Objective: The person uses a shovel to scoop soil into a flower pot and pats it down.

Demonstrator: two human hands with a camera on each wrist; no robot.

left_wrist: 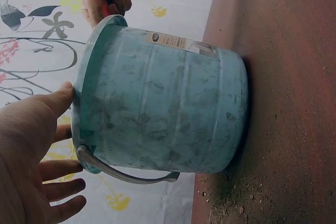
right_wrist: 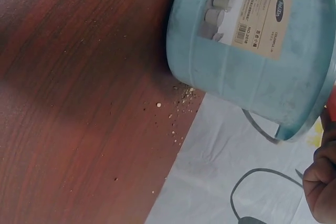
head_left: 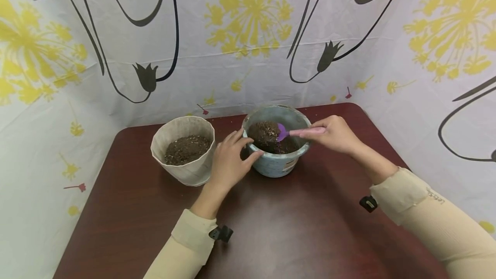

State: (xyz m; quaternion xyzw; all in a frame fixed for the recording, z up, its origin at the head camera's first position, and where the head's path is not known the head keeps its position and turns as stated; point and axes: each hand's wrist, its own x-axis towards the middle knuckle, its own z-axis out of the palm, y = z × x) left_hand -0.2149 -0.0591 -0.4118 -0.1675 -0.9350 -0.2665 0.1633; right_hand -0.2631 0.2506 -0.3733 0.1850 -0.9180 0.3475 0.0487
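Note:
In the head view my right hand (head_left: 336, 132) grips the pink handle of a small purple garden trowel (head_left: 282, 133), its blade down in the soil (head_left: 267, 134) inside a blue-green bucket (head_left: 276, 165). From the right wrist, that hand (right_wrist: 321, 187) shows with curled fingers beside the rim. My left hand (head_left: 229, 158) is at the bucket's left side, thumb and fingertips touching the rim. The left wrist view has its thumb (left_wrist: 64, 97) against the rim and the other fingers spread, fairly straight. Soil hides much of the blade.
Left of the bucket stands a ribbed white planter (head_left: 184, 167) partly filled with soil. Both rest on a dark red wooden table (head_left: 271, 223). Crumbs of soil (left_wrist: 236, 205) lie by the bucket's base. A patterned white cloth (head_left: 217, 76) hangs behind the table.

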